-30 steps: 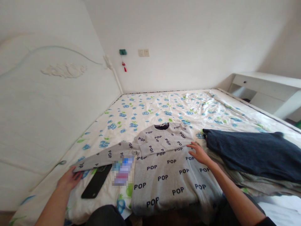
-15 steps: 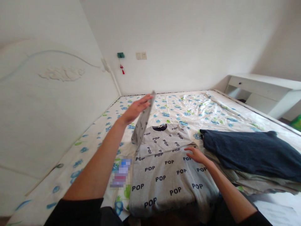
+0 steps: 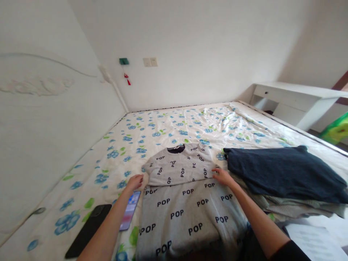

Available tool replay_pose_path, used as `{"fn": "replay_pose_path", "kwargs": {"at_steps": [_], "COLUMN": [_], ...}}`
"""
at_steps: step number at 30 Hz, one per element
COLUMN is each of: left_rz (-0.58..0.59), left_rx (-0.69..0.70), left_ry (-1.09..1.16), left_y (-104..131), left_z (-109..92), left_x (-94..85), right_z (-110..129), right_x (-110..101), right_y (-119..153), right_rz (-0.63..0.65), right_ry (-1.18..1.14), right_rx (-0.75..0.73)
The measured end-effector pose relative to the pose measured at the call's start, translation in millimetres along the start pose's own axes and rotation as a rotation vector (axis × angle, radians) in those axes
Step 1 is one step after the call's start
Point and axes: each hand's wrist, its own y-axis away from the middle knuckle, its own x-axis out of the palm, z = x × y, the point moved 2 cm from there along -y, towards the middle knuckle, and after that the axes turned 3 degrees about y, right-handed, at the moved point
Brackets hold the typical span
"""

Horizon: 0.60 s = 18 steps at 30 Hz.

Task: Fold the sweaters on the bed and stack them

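Note:
A grey shirt (image 3: 179, 165) printed with POP lies on the bed, its dark neckline facing the far wall. Larger grey POP fabric (image 3: 176, 214) spreads below it toward me. My left hand (image 3: 135, 182) is beside the shirt's left edge, fingers curled together; whether it pinches any cloth cannot be made out. My right hand (image 3: 221, 176) rests at the shirt's lower right edge, with its fingers apart and the tips touching the cloth.
Dark blue folded clothes (image 3: 280, 172) top a pile at the right. A lit phone (image 3: 130, 212) and a black phone (image 3: 89, 228) lie left on the floral sheet (image 3: 163, 127). A white desk (image 3: 288, 98) stands at the back right.
My left hand has come down from the raised shirt part, which now lies flat. The black phone has come into view as the camera view shifted. My right hand remains near the same edge.

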Motion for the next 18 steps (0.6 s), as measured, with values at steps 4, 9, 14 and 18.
{"fn": "replay_pose_path", "kwargs": {"at_steps": [4, 9, 14, 18], "left_rz": [0.275, 0.181, -0.230, -0.305], "left_rx": [0.080, 0.342, 0.239, 0.183], "left_ry": [-0.011, -0.355, -0.381, -0.407], "left_y": [-9.2, -7.8, 3.4, 14.5], "left_z": [7.2, 18.8, 41.1, 45.0], "left_x": [12.2, 25.6, 23.3, 23.9], "right_z": [-3.8, -7.2, 17.5, 40.2], "right_x": [6.1, 15.0, -6.8, -16.2], "right_y": [-15.9, -28.3, -45.6, -59.7], "right_rz": [0.037, 0.064, -0.173, -0.370], "right_ry": [-0.183, -0.470, -0.598, -0.432], "right_rx": [0.107, 0.167, -0.091, -0.322]}}
